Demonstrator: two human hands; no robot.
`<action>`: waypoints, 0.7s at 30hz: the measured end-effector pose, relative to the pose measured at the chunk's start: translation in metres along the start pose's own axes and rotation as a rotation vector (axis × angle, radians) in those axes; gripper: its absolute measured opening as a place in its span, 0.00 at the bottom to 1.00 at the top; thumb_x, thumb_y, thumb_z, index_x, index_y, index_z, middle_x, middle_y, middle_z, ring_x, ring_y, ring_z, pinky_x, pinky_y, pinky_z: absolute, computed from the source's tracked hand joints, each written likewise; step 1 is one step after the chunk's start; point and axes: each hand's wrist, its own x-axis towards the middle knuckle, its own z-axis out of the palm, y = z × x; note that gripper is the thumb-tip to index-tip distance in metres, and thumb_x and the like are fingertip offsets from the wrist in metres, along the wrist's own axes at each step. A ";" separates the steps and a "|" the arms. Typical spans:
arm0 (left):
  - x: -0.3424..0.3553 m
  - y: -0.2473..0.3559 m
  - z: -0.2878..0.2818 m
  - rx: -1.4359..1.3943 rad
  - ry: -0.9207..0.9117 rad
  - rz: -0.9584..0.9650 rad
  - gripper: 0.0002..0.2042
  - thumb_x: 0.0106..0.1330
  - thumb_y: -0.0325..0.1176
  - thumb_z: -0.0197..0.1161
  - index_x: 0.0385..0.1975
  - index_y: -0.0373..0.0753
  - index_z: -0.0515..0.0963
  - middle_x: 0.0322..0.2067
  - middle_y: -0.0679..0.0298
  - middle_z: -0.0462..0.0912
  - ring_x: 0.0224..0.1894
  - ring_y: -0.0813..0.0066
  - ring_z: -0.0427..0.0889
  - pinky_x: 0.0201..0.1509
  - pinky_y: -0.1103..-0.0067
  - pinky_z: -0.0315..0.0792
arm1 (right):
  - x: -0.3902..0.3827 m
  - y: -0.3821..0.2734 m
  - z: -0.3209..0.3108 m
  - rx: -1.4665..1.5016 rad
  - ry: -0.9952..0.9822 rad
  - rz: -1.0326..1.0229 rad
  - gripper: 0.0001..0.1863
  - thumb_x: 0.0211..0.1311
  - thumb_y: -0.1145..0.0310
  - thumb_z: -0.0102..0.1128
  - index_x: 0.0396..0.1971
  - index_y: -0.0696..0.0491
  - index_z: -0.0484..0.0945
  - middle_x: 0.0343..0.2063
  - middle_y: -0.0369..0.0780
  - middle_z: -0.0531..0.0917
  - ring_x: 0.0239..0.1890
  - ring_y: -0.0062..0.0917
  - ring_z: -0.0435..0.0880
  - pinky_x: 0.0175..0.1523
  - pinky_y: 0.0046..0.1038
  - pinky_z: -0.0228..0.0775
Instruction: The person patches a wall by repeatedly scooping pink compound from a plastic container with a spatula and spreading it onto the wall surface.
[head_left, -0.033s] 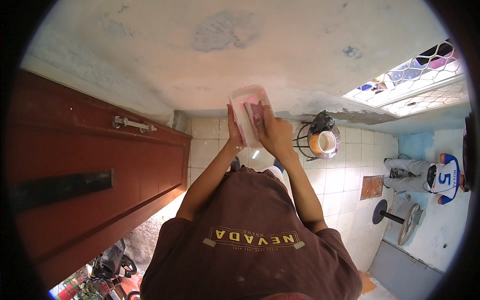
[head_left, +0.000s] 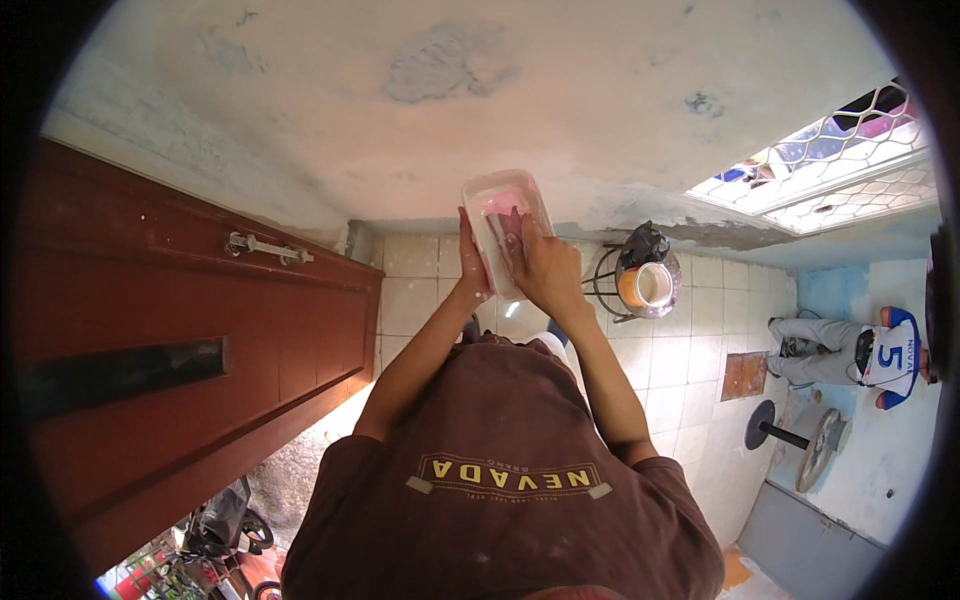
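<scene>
My left hand (head_left: 470,260) grips the left side of a translucent rectangular plastic tray (head_left: 498,178), smeared pink and white inside, held up in front of the pale, patchy wall (head_left: 440,120). My right hand (head_left: 550,270) is closed on a flat pinkish-grey piece (head_left: 508,232), perhaps a scraper, pressed into the tray; its exact shape is partly hidden by my fingers.
A stool (head_left: 603,290) at right bears a white-rimmed bucket (head_left: 652,284) and dark plastic. A red-brown door (head_left: 160,290) fills the left. Far right are another person (head_left: 890,355), a black pedestal (head_left: 785,435) and a grilled window (head_left: 830,160). Tiled floor (head_left: 410,300) lies below.
The tray has shifted slightly to the right. My right hand and the piece in it have moved a little inside the tray.
</scene>
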 end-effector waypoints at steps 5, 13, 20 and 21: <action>0.010 -0.012 0.028 -0.045 -0.038 0.069 0.44 0.69 0.73 0.35 0.71 0.41 0.60 0.64 0.54 0.71 0.65 0.58 0.73 0.70 0.63 0.68 | 0.006 0.008 -0.042 0.087 0.037 0.062 0.15 0.66 0.65 0.57 0.46 0.57 0.70 0.16 0.50 0.80 0.20 0.50 0.82 0.25 0.48 0.71; 0.022 -0.044 0.029 0.017 0.079 0.061 0.43 0.69 0.73 0.36 0.69 0.42 0.63 0.59 0.55 0.74 0.59 0.61 0.76 0.63 0.65 0.72 | -0.001 0.045 -0.045 0.033 -0.073 -0.002 0.17 0.62 0.68 0.57 0.48 0.59 0.69 0.18 0.52 0.81 0.21 0.51 0.83 0.27 0.50 0.73; 0.027 -0.055 0.024 0.087 0.127 0.034 0.40 0.72 0.70 0.34 0.71 0.43 0.60 0.63 0.54 0.72 0.65 0.57 0.73 0.70 0.61 0.68 | -0.006 0.062 -0.037 0.035 -0.076 -0.010 0.18 0.61 0.68 0.57 0.48 0.60 0.69 0.18 0.53 0.81 0.22 0.52 0.83 0.28 0.50 0.74; 0.028 -0.056 0.024 0.081 0.132 0.050 0.40 0.72 0.71 0.35 0.71 0.43 0.61 0.63 0.55 0.72 0.65 0.57 0.73 0.70 0.61 0.68 | -0.006 0.060 -0.040 0.035 -0.076 -0.011 0.18 0.61 0.68 0.57 0.48 0.60 0.69 0.18 0.53 0.81 0.21 0.52 0.83 0.28 0.50 0.74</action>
